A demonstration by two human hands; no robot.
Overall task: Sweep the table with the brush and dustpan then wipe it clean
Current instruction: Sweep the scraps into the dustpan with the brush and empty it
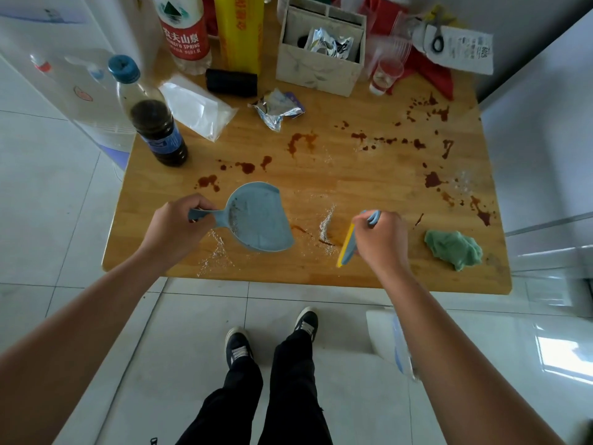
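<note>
**SWEEPING STAGE: FAULT RISKS AT THE FRONT EDGE**

Grips the dustpan (260, 220) by its handle with the left hand (179, 220), fingers curled round it, near the front edge of the table (369, 194), left of centre. Holds the brush (346, 245) in the right hand (378, 239), fingers closed on the handle, right of centre. Note the ridge of white grains (327, 226) between pan mouth and brush, and a second scatter (218, 252) by the front edge. Cannot confirm pan-lip contact with the wood; appears slightly raised.

Likely faults:
- Sweeping with the lip lifted: drives grains under the pan.
- Brushing through the brown stains (301, 141): smears them, if wet, and fouls the bristles.
- Stroking the front scatter outward: drops grains off the edge.
- Tilting the pan: spills the grit already inside.

Reserve the green cloth (454, 248), near the front right corner, for wiping.
</note>
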